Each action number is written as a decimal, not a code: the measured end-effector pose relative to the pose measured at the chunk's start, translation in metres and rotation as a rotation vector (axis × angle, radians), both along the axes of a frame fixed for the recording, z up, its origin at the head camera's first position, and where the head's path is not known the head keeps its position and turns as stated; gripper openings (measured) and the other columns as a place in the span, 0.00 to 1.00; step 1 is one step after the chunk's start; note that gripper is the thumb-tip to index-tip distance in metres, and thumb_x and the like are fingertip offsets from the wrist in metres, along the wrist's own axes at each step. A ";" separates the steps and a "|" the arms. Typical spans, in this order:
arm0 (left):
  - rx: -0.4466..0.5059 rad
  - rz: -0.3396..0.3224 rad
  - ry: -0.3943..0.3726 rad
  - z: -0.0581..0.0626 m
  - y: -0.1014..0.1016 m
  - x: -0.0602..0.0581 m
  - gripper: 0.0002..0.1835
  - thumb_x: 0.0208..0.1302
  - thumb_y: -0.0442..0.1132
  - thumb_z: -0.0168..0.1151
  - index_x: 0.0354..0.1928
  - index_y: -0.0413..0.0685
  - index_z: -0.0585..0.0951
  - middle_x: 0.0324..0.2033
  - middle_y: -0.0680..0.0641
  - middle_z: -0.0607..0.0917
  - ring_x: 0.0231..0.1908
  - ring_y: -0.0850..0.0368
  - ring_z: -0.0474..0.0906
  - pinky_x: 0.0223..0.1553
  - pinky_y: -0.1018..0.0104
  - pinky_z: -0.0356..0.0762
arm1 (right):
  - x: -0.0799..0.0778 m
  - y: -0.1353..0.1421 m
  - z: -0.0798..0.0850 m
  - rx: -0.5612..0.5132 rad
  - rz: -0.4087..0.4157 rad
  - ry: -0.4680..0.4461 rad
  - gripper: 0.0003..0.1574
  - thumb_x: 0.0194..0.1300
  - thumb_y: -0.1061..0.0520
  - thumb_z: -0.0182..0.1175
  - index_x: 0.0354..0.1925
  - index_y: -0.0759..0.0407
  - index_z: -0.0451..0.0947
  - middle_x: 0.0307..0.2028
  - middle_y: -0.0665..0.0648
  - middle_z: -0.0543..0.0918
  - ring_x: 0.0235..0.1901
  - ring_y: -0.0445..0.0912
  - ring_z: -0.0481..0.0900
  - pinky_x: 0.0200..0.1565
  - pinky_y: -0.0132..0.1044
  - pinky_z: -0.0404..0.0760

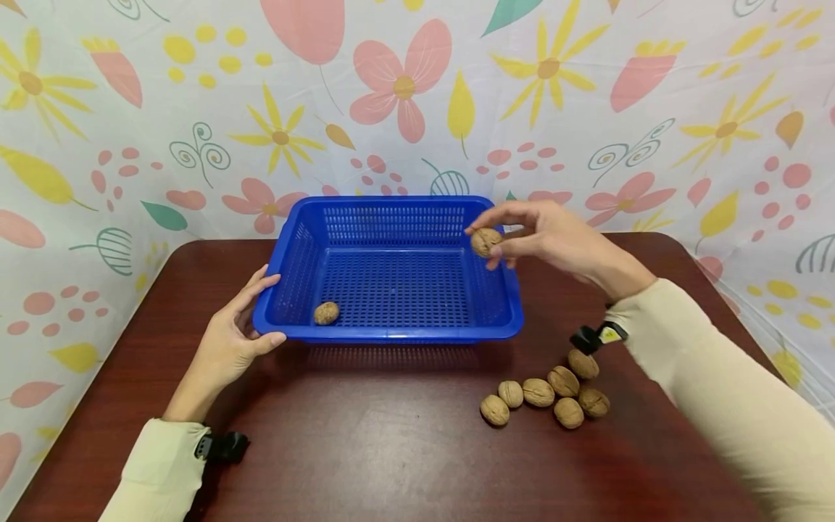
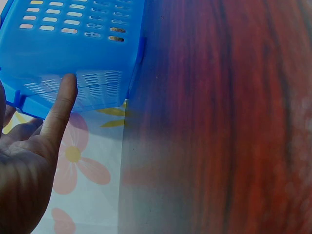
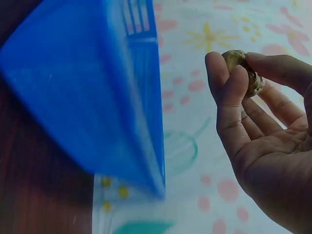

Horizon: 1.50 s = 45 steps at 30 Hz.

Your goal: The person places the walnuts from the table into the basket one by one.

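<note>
A blue plastic basket (image 1: 391, 333) with slotted walls stands upright on the table, one walnut (image 1: 326, 313) lying inside at its front left. My left hand (image 1: 225, 341) holds the basket's left end, fingertips over the side rim and thumb at the front corner; the left wrist view has the thumb (image 2: 62, 105) stretched out against the blue plastic. Above the basket's right rim, my right hand (image 1: 548, 239) pinches another walnut (image 1: 485, 241) between thumb and fingers. In the right wrist view that walnut (image 3: 254, 83) is clear of the basket wall.
Several loose walnuts (image 1: 538, 392) lie grouped on the dark wooden table (image 1: 365, 442), right of centre and in front of the basket, near the right forearm. A flower-patterned cloth (image 1: 404, 145) hangs behind the table and along its sides.
</note>
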<state>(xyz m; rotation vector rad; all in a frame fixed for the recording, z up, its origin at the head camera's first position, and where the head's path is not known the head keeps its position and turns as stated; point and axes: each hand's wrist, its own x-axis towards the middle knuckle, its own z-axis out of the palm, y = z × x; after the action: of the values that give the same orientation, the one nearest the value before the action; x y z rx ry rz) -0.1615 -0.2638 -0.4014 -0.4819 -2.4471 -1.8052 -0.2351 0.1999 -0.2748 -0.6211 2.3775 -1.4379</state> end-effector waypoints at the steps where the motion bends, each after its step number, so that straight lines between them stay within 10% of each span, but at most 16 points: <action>1: 0.003 0.000 0.000 0.000 -0.001 0.000 0.41 0.65 0.26 0.70 0.79 0.45 0.66 0.84 0.44 0.51 0.74 0.37 0.63 0.53 0.80 0.81 | -0.005 -0.008 0.001 -0.005 0.012 -0.012 0.21 0.72 0.63 0.66 0.61 0.56 0.82 0.56 0.57 0.86 0.42 0.57 0.90 0.40 0.46 0.88; 10: 0.022 -0.009 0.013 -0.003 -0.002 -0.001 0.41 0.64 0.26 0.71 0.78 0.43 0.67 0.84 0.45 0.52 0.66 0.71 0.69 0.52 0.78 0.82 | -0.048 -0.072 -0.012 -0.145 0.123 -0.159 0.23 0.69 0.66 0.66 0.61 0.59 0.80 0.56 0.61 0.86 0.43 0.57 0.90 0.43 0.43 0.88; 31: 0.045 0.002 0.004 -0.005 -0.004 -0.004 0.42 0.63 0.26 0.72 0.78 0.44 0.67 0.84 0.45 0.52 0.68 0.64 0.71 0.52 0.76 0.83 | -0.093 -0.185 -0.078 -0.257 0.257 -0.340 0.21 0.74 0.69 0.60 0.62 0.62 0.78 0.65 0.66 0.81 0.46 0.56 0.89 0.63 0.62 0.80; 45: 0.071 -0.010 0.005 -0.007 -0.004 -0.007 0.43 0.61 0.25 0.74 0.78 0.41 0.67 0.84 0.45 0.52 0.65 0.67 0.73 0.53 0.75 0.83 | -0.095 -0.218 -0.109 -0.063 0.323 -0.384 0.19 0.73 0.69 0.59 0.60 0.61 0.78 0.63 0.61 0.84 0.39 0.51 0.90 0.38 0.39 0.82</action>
<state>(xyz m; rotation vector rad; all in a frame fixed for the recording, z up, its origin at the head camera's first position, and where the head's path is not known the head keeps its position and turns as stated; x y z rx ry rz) -0.1684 -0.2676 -0.4083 -0.4932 -2.3720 -1.8843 -0.3306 -0.0182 -0.3833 -0.6422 1.8500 -1.3505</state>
